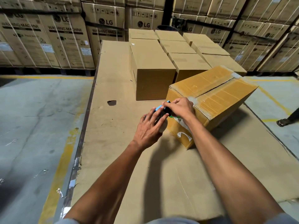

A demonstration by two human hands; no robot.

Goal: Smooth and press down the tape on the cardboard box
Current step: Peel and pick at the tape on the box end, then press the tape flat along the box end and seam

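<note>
Standing on flattened cardboard sheet (113,75): taped cardboard box (215,94), angled, just in front of row of plain cartons (152,65). Clear tape (210,96) bands cross its top. Both hands at box's near corner. Right hand (179,107), grip clenched on blue-and-black tape dispenser (161,108), pinching at its top. Left hand (150,126) just beside, fingers spread over dispenser's underside; whether grasping, cannot tell. Stacked washing-machine cartons (64,39) behind. Someone's sandalled foot (283,122) at right edge.
</note>
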